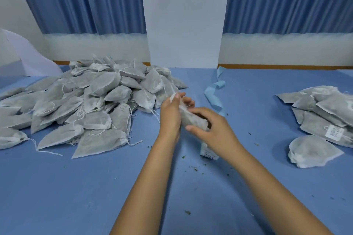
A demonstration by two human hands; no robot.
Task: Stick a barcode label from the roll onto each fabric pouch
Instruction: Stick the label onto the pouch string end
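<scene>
A grey fabric pouch (192, 118) is held between both hands above the middle of the blue table. My left hand (170, 114) grips its drawstring end from the left, thumb up at the top. My right hand (212, 129) curls round its lower part from the right. Beneath my right hand, a strip of barcode labels (208, 151) lies on the table, partly hidden. A large heap of pouches (86, 105) lies to the left. A smaller pile of pouches (324, 112) lies to the right, one showing a barcode label (334, 132).
A blue strip of backing paper (214, 93) trails from the table's far edge toward my hands. A white panel (183, 25) stands at the back between blue curtains. Green crumbs (193, 168) are scattered on the blue table cover (95, 196).
</scene>
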